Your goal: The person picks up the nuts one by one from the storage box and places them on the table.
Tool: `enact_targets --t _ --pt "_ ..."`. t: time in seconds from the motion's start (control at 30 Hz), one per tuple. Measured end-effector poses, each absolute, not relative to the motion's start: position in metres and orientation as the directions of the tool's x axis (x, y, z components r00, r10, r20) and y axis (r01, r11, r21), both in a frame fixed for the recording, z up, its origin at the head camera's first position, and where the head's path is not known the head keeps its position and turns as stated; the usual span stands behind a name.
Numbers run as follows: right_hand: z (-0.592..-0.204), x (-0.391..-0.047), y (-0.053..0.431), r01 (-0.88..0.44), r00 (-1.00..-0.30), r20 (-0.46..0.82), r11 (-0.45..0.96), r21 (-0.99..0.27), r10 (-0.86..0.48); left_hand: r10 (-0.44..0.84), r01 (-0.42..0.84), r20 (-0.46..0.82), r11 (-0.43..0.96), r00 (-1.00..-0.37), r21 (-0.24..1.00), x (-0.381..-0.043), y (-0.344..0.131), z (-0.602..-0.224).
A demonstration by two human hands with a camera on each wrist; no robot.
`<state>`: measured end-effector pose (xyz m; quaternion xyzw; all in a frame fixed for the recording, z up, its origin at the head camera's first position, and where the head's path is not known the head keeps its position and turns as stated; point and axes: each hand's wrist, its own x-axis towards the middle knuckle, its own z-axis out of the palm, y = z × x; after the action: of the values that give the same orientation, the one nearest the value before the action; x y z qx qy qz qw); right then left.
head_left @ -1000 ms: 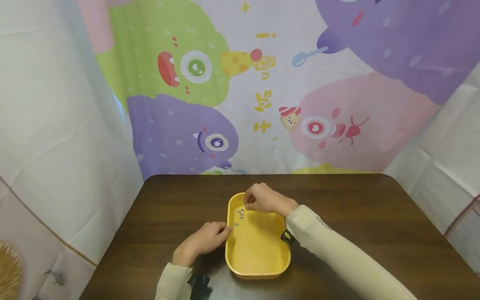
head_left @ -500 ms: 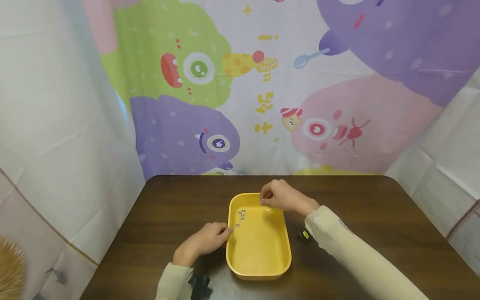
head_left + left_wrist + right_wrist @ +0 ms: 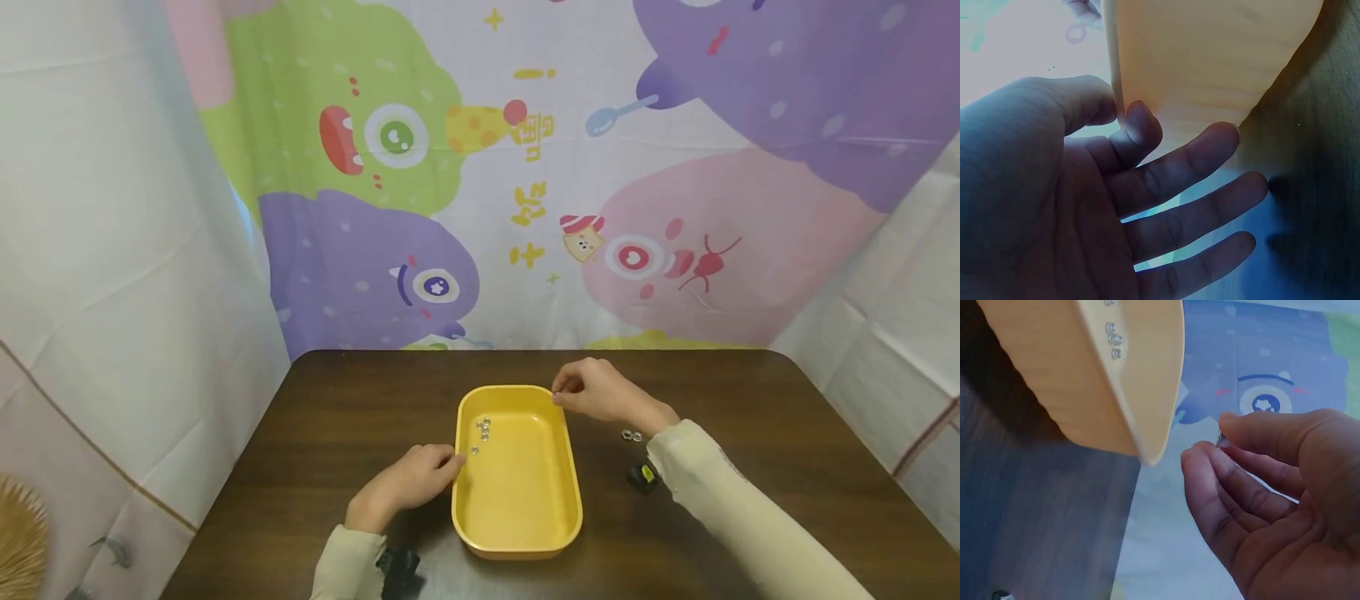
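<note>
A yellow tray (image 3: 517, 500) stands on the dark wooden table, with several small metal nuts (image 3: 484, 430) lying inside near its left wall. My left hand (image 3: 408, 483) pinches the tray's left rim between thumb and index finger, and the other fingers stretch out below, as the left wrist view shows. Just past the tray's far right corner, my right hand (image 3: 603, 393) holds a small metal nut (image 3: 1220, 439) between thumb and fingertips. Two more nuts (image 3: 632, 436) lie on the table beneath the right forearm.
The brown table (image 3: 337, 417) surrounds the tray, its far edge meeting a cartoon-print curtain (image 3: 510, 208). Pale cloth hangs at both sides. A black wrist camera (image 3: 642, 477) sits under the right sleeve, another camera (image 3: 399, 571) under the left.
My right hand has moved rightward, from above the nuts in the tray to beyond its far right corner, carrying a nut. The left hand stays on the rim.
</note>
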<state>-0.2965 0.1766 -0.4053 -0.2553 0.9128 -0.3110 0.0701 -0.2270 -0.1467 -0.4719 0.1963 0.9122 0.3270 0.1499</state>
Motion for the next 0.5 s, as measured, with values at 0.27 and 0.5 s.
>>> enact_targets --t 0.27,0.5 --pt "-0.406 -0.295 0.195 -0.426 -0.874 0.064 0.695 -0.579 -0.482 0.46 0.264 -0.141 0.704 -0.877 0.659 -0.227 -0.146 -0.47" --pt "-0.413 -0.292 0.214 -0.392 -0.892 0.038 0.731 -0.559 -0.45 0.466 0.265 -0.145 0.703 -0.873 0.66 -0.226 -0.146 -0.469"
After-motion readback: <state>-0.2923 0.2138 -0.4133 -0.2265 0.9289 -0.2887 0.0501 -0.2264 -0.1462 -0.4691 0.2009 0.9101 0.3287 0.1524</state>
